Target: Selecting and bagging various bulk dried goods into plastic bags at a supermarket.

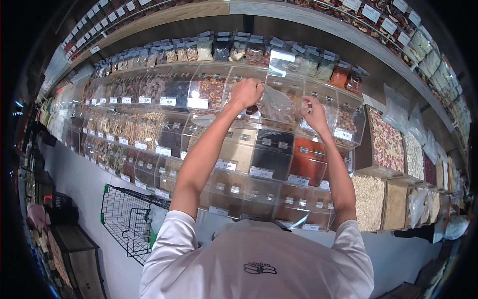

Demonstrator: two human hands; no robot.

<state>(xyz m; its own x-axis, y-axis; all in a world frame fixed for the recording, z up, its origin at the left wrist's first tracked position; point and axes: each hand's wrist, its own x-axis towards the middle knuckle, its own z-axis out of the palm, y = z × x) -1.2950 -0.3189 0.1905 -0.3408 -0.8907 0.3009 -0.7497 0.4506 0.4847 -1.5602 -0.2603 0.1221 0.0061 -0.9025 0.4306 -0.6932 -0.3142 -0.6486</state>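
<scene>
My left hand [246, 93] is closed in a fist at the upper left corner of a clear plastic bag [277, 104]. Brownish-red dried pieces show in the lower part of the bag, which hangs before the top row of clear acrylic bins. To the right of the bag, my right hand [313, 114] is raised with its fingers loosely curled and apart, and I see nothing held in it. Behind my left hand is a bin of dried fruit slices [209, 89]. A bin of round brown nuts [345, 123] is beyond my right hand.
Below are bins of black powder [272, 155] and orange-red powder [308, 162]. Packaged dry goods [222, 48] line the ledge under a wooden shelf [276, 11]. A wire shopping cart [129, 220] stands at lower left; open bins of petals [388, 138] and flakes [368, 198] are at right.
</scene>
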